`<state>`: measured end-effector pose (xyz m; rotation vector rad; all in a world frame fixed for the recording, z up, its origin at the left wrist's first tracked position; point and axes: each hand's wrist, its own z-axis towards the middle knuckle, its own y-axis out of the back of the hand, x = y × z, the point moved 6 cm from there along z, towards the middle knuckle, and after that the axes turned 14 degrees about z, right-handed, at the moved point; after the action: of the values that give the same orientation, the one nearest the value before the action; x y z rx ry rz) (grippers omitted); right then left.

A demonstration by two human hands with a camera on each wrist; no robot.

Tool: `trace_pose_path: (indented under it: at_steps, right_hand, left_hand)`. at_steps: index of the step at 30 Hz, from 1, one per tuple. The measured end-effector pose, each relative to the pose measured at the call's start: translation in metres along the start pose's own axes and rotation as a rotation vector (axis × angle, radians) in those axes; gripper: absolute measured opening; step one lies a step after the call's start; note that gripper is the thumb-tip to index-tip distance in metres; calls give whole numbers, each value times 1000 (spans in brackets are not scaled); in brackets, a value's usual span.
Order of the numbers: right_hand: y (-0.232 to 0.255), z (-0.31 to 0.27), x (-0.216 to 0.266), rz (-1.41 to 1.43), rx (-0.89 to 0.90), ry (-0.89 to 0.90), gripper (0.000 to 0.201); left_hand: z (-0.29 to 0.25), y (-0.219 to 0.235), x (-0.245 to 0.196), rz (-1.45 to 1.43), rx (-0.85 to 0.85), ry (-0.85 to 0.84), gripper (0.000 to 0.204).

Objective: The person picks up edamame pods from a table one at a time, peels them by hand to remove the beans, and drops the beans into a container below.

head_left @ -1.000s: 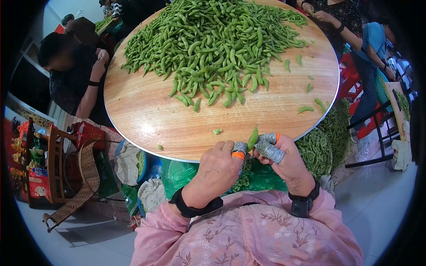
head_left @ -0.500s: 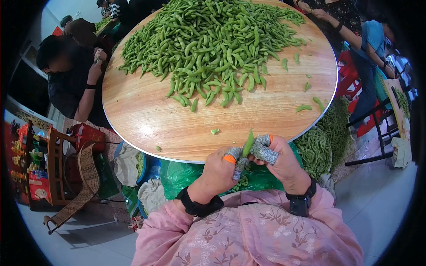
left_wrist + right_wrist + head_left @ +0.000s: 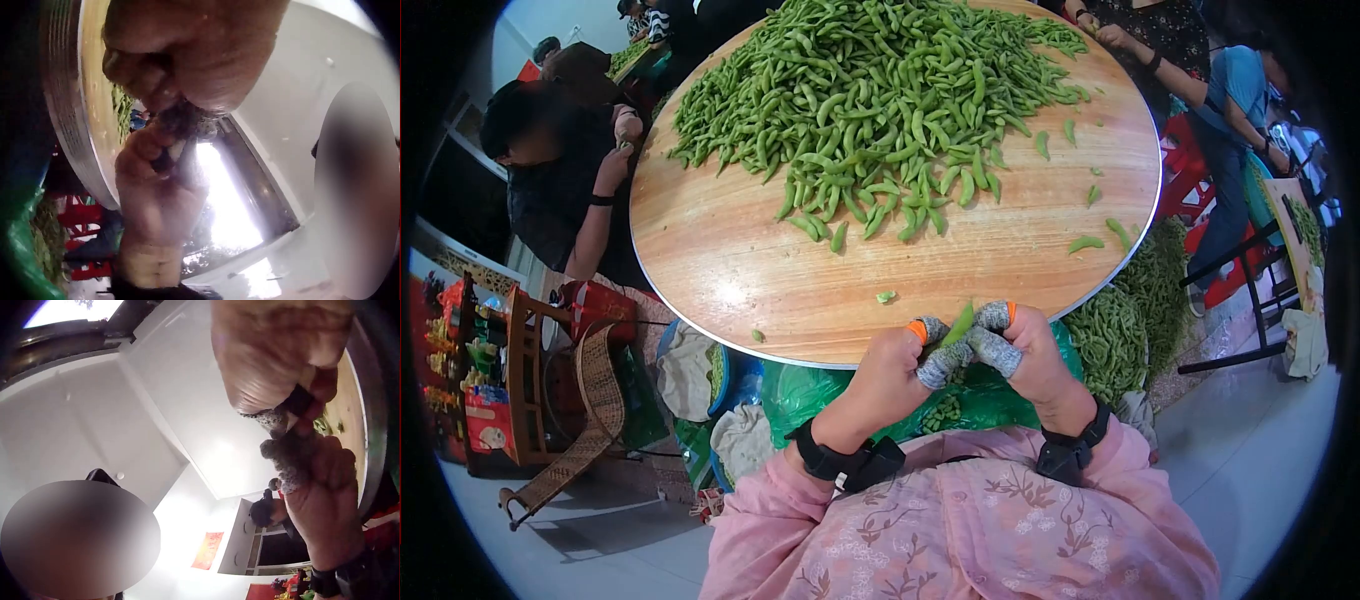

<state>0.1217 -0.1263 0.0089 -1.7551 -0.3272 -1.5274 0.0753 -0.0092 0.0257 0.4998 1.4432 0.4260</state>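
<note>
In the head view a green soybean pod [image 3: 960, 325] stands slanted between both hands at the table's near edge. My left hand [image 3: 887, 372] pinches it, with grey knit covers on the thumb and forefinger and an orange band. From the other side my right hand [image 3: 1038, 362], with similar grey covers, pinches the pod as well. The thumbs meet in front of its lower end, which they hide. Both wrist views show the hands fingertip to fingertip, the pod hidden there. A big heap of pods [image 3: 870, 110] covers the far part of the round wooden table [image 3: 730, 260].
Loose pods [image 3: 1086, 243] lie at the table's right side. Below the hands, green plastic [image 3: 810, 395] holds small green pieces. More pods [image 3: 1110, 340] are piled on the floor to the right. A wicker chair [image 3: 595, 390] stands at left; other people sit around the table.
The left hand has turned and its thumb has come up over the pod's lower part beside the right thumb. The pod leans more to the right now.
</note>
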Motion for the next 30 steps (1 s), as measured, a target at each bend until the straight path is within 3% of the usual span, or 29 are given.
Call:
trace_pose_path:
  at_steps: [5,7,8,10,13,14,21,26,28,29,30]
  right_hand:
    - [-4,-1,3,176,71,38,7]
    - [-8,-2,3,273,84,26,7]
    - [-10,-3,4,368,100,13,7]
    - [-8,-4,4,310,73,-21,7]
    - [-5,-4,3,140,43,-29,6]
    - [-4,-4,5,27,37,-1,6]
    - [-8,-5,2,12,25,-45,6]
    - [-11,-6,11,-339,-6,39,6]
    - [-7,-4,6,-231,-18,36,6]
    - [-5,-4,4,-123,-28,33,7]
    - [-3,-3,5,-124,-28,33,7]
  left_hand:
    - [-4,-3,0,-345,75,-6,15]
    - [-9,-6,6,-587,146,169,14]
    - [-9,-7,4,-587,146,170,14]
    - [-7,-2,-5,-421,44,21,21]
    - [-6,0,-10,-178,-16,-12,21]
    - [-6,-2,-9,-178,-15,-12,21]
    - [-9,-1,-8,0,-53,-10,12]
    - [-10,-5,4,113,-138,8,16]
    - [-7,-6,5,-211,-72,71,23]
    - [-8,-6,10,-212,-72,70,23]
    - [-9,-13,21,-494,61,150,25]
